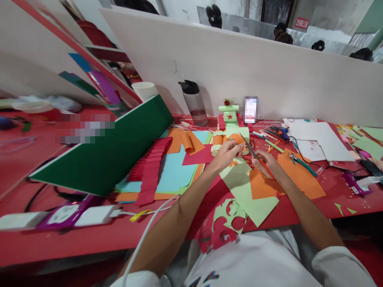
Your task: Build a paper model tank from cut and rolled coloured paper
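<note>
My left hand (228,153) is closed in a pinch on a small piece of orange paper (237,138), whose rounded top shows above the fingers. Scissors (266,167) with orange-red handles are gripped in my right hand (267,162). Their blades point up and away, beside the orange paper; whether they touch it I cannot tell. Just behind the hands stands a model of rolled and folded light green, red and orange paper (233,126), with a red star on its front. Beneath the hands lie a light green sheet (254,199) and an orange sheet (308,185).
A green board (119,151) leans at left, near pleated red paper (149,171). A bottle (194,103) and phone (250,109) stand by the white partition (239,67). Pliers (305,164) lie at right. A white cable (146,235) crosses my left arm. Cut-out scraps (220,235) overhang the front edge.
</note>
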The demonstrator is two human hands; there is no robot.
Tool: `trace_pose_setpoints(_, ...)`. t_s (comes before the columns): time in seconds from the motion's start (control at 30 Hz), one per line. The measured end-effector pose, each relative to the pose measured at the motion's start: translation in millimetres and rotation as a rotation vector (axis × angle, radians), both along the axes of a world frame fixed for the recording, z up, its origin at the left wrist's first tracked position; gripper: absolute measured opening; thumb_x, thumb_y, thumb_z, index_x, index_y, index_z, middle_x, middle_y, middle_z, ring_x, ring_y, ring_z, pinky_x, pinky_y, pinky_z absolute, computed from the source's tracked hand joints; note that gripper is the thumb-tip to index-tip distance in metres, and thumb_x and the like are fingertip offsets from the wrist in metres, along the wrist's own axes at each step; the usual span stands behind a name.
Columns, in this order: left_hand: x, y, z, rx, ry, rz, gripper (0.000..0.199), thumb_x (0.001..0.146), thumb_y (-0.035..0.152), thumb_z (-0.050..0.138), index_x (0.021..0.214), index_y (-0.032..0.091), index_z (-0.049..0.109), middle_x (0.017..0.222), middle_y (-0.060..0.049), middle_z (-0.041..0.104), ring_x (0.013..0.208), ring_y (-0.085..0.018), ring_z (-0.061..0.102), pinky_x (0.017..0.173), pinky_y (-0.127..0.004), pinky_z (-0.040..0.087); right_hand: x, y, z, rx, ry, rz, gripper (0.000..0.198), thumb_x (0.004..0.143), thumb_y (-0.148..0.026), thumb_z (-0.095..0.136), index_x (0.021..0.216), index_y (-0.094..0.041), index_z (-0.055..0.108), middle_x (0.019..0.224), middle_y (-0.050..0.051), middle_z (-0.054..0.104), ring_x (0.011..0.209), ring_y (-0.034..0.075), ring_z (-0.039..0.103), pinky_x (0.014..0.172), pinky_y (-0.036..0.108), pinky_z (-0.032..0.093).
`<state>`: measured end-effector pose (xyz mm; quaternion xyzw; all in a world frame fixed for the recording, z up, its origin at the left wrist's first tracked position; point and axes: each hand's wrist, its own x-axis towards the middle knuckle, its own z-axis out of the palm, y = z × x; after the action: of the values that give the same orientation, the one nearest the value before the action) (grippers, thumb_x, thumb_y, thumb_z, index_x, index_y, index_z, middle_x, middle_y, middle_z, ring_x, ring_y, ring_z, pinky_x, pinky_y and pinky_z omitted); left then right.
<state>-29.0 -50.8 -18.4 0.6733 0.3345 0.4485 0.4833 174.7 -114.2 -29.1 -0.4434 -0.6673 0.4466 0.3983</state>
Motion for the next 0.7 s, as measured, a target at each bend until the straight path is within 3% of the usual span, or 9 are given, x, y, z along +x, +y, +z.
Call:
trace_pose_setpoints(0.37,2.8,-4.0,1.3,-0.042,-0.108,0.061,0.045,0.091,0.056,0.064,0.068,0.021,0.048,0.056,0.002,0.053,0.054,-0.012,0.052,0.056,-0.025,0.040,0.5,-0.5,3.4,-0.004,-0.005,0.004,0.039,0.092,-0.058,0.069,0.091,-0.021,0.056,0.062,-0.007,0.051,0.049,0.010,0.044,0.047,0.021,0.034)
trace_pose_setpoints(0.57,4.0,-1.8,-1.9,0.060,-0.145,0.062,0.048,0.094,0.062,0.061,0.075,0.021,0.048,0.064,0.005,0.046,0.056,-0.011,0.053,0.056,-0.025,0.043,-0.8,0.5,1.5,-0.024,0.018,0.011,0.040,0.094,-0.060,0.066,0.091,-0.021,0.056,0.063,-0.007,0.052,0.046,0.009,0.044,0.045,0.022,0.036)
trace_pose_setpoints(0.7,4.9,-2.5,-5.1,0.112,-0.141,0.081,0.046,0.100,0.062,0.054,0.080,0.021,0.049,0.071,0.004,0.049,0.057,-0.010,0.053,0.056,-0.024,0.044,1.2,1.6,-2.7,-0.061,0.015,0.022,0.040,0.094,-0.061,0.065,0.093,-0.022,0.057,0.063,-0.008,0.051,0.040,0.008,0.041,0.039,0.021,0.034)
